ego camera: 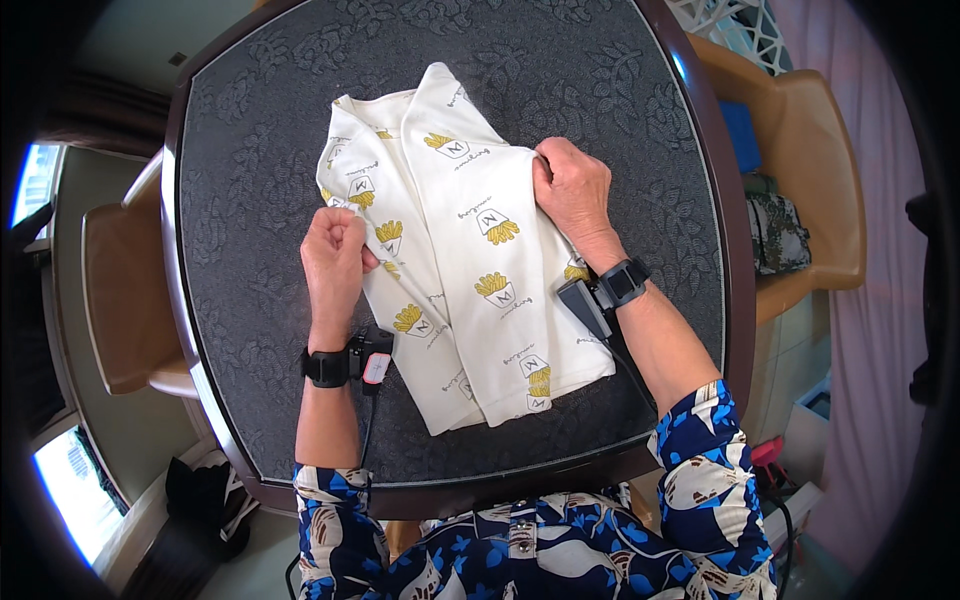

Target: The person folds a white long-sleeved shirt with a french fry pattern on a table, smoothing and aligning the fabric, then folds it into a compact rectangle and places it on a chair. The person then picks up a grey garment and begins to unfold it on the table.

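A small white cloth jacket (487,274), printed with yellow french fries and lettering, lies on the dark table mat (262,300). Its collar points away from me and its front edges run side by side down the middle. My left hand (334,244) pinches the cloth at the jacket's left side, below the shoulder. On the opposite side, my right hand (574,187) grips the fabric near the right shoulder, its fingertips partly hidden. Black straps with small devices are on both wrists, and a cable trails from each.
A dark wooden rim (739,300) borders the table. Tan chairs stand at the left (135,292) and right (817,187); the right one holds a camouflage bag (780,232) and a blue item (739,135). A pink curtain (870,315) hangs farther right.
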Demonstrator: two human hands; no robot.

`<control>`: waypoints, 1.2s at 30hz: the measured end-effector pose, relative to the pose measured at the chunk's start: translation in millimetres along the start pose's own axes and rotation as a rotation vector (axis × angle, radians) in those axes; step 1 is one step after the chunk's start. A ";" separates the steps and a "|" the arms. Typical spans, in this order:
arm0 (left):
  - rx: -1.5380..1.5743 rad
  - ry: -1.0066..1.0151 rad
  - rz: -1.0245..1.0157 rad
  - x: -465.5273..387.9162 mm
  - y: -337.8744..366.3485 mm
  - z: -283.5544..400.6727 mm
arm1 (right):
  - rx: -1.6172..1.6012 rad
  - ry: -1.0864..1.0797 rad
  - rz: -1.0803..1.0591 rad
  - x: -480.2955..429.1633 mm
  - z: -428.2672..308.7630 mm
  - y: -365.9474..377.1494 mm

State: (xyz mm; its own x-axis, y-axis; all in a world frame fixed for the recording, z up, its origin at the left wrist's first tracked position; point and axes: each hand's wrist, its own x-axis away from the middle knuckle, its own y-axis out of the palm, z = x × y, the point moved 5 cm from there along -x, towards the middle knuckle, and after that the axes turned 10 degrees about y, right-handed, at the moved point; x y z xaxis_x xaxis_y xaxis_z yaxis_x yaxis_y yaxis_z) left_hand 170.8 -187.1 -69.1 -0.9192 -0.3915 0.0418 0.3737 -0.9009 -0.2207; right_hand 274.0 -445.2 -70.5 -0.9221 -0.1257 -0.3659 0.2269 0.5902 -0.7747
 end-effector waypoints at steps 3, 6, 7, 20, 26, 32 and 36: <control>-0.014 0.024 -0.010 0.1 4.5 6.1 | -0.002 0.010 -0.007 0.1 1.2 -0.4; -0.104 0.053 -0.003 -2.1 10.3 7.2 | 0.000 -0.004 0.004 -0.8 -1.1 -0.7; -0.166 0.070 -0.010 -3.9 12.2 -0.2 | 0.000 -0.002 0.000 -0.7 -1.1 -0.3; -0.360 0.113 -0.165 2.4 19.4 8.5 | -0.013 -0.020 0.017 0.6 1.4 -0.3; -0.781 0.542 -0.238 20.1 36.9 26.9 | -0.021 -0.036 0.037 0.3 -1.9 -1.1; -0.754 0.472 -0.253 14.1 34.7 30.2 | -0.010 0.004 0.021 -0.4 -0.1 0.2; -0.629 0.289 -0.198 -10.4 30.0 27.5 | -0.021 0.015 0.024 -0.4 -0.5 -1.6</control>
State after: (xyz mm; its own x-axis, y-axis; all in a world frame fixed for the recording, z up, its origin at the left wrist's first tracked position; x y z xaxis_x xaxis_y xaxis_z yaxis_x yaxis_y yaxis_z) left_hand 195.0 -215.2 -49.4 -0.9909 -0.0886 -0.1016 0.1347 -0.6370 -0.7590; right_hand 273.8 -445.8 -68.9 -0.9213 -0.0995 -0.3760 0.2422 0.6094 -0.7549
